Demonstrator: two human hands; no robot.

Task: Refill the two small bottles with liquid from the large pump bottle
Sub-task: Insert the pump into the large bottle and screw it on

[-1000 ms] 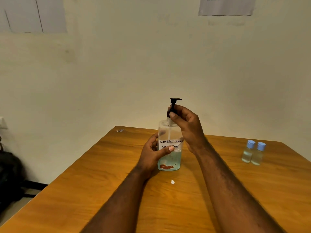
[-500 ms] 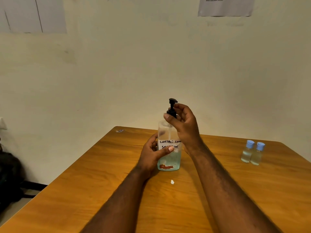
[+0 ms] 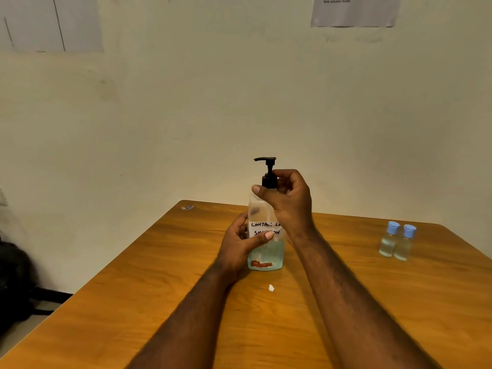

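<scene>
At the middle of the wooden table (image 3: 346, 302) I have the large pump bottle (image 3: 266, 255) standing upright, my left hand (image 3: 239, 245) wrapped round its labelled body and my right hand (image 3: 290, 199) closed, thumb and fingers, on the black pump collar (image 3: 269, 181), nozzle pointing left. Well apart to the right, the left small bottle (image 3: 387, 242) and the right small bottle (image 3: 404, 245) stand side by side, blue caps on. A white scrap (image 3: 271, 288) lies just nearer than the big bottle.

Dim, warm indoor light is coming from overhead. Glossy orange-brown wooden bench (image 3: 415, 310) is catching a soft sheen and faint shadows. Cream plaster wall (image 3: 213, 102) is darkening toward the corners. Lower left is sinking into black. Frame edges are bowing. Label on the clear plastic pump bottle (image 3: 266, 255) is reading legibly.
</scene>
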